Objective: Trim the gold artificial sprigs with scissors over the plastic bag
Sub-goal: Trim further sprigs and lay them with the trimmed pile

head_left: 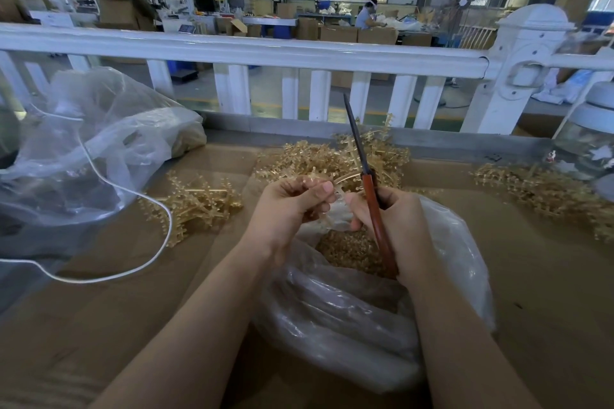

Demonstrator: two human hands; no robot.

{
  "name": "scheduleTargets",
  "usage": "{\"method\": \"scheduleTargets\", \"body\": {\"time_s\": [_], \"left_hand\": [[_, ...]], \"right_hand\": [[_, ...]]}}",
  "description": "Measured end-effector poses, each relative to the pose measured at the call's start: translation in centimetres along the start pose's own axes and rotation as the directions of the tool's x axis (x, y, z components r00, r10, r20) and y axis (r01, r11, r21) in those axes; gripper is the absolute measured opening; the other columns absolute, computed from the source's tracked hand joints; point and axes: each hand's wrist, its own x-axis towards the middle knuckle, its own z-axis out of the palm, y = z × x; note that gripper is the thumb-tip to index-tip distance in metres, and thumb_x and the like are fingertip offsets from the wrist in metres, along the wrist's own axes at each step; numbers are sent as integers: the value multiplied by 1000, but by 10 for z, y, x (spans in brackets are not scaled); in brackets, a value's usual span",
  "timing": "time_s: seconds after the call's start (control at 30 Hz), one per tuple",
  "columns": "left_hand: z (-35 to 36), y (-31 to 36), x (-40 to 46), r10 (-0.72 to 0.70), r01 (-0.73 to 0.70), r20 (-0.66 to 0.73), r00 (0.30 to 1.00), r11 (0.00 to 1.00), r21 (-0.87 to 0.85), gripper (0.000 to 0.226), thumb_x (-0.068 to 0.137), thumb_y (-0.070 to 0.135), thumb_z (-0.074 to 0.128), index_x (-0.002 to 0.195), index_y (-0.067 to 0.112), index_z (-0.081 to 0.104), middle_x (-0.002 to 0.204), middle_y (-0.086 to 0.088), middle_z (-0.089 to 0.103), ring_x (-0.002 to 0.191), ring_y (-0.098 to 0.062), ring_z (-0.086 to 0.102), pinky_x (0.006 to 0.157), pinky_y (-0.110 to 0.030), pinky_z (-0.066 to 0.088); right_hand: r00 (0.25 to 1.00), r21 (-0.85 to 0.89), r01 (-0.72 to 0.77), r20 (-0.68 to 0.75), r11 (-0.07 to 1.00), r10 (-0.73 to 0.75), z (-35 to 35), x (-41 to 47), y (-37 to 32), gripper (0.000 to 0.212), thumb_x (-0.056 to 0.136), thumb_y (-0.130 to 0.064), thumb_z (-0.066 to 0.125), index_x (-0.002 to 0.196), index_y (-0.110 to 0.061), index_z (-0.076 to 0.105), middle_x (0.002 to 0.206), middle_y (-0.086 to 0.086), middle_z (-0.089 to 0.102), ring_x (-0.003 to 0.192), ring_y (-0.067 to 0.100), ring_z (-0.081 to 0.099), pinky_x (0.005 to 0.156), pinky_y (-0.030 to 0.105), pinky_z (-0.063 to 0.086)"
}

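My right hand (395, 222) grips red-handled scissors (373, 206) with the dark blades pointing up and away, closed together. My left hand (292, 206) pinches a thin gold sprig piece (345, 180) between thumb and fingers, right beside the scissors. Both hands hover over a clear plastic bag (365, 315) whose open mouth holds a heap of gold trimmings (349, 249). A pile of gold sprigs (329, 159) lies just beyond my hands on the cardboard.
More gold sprigs lie at the left (196, 206) and far right (545, 192). A large crumpled clear bag (96, 143) and a white cord (133, 262) occupy the left. A white railing (265, 53) bounds the cardboard-covered table (116, 325). A glass jar (588, 139) stands at the right edge.
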Motion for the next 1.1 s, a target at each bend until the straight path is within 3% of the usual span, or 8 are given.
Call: {"method": "scheduleTargets", "body": {"time_s": [0.2,0.3,0.4,0.47,0.53,0.8,1.1], "left_hand": [[-5,3,3,107,-102,-107,989,994,46,23,87,3,71,68,16,68,64,1,68,56,-6,61,59,-20,52],[-6,5,3,121,-117,-119,985,992,38,32,87,2,71,61,21,67,65,2,68,56,-6,61,59,-19,51],[-6,7,2,117,-121,-125,985,992,-27,33,87,-1,68,61,18,65,67,-1,67,54,-8,59,53,-20,50],[-7,8,2,123,-130,-117,986,990,-56,31,87,-2,67,63,16,63,67,-3,64,55,-10,56,53,-21,49],[-8,9,2,133,-140,-104,986,988,-60,34,88,-3,65,62,18,65,65,-3,62,56,-12,54,54,-21,49],[-10,7,3,130,-132,-69,989,991,-23,19,91,-6,56,78,5,63,75,-8,61,70,-17,52,70,-27,43],[-12,7,2,132,-132,1,991,991,-7,20,92,-8,54,78,4,62,69,-5,61,62,-12,53,64,-22,45]], "right_hand": [[976,-139,88,-185,986,-113,-2,-4,3,50,62,-82,68,80,-35,68,77,-26,70,73,-7,65,62,23,49],[964,-269,157,-168,950,-207,-3,-8,3,60,59,-91,57,87,-38,62,85,-28,66,82,-10,60,63,23,45],[948,-452,248,-69,857,-310,-3,-10,4,57,68,-90,54,87,-36,56,70,-15,60,74,-3,59,55,17,37],[940,-542,282,-8,792,-341,-2,-10,5,52,74,-84,57,90,-35,56,71,-17,59,67,1,57,55,20,41],[936,-596,298,27,746,-352,-2,-9,6,53,75,-82,59,95,-33,58,79,-19,61,73,1,57,58,19,44],[934,-660,304,63,687,-353,-4,-8,6,60,73,-85,58,94,-29,59,83,-17,61,78,3,57,65,25,52],[944,-727,256,46,637,-327,-5,-6,3,61,71,-89,53,87,-31,56,78,-18,61,70,0,54,60,21,50]]}}
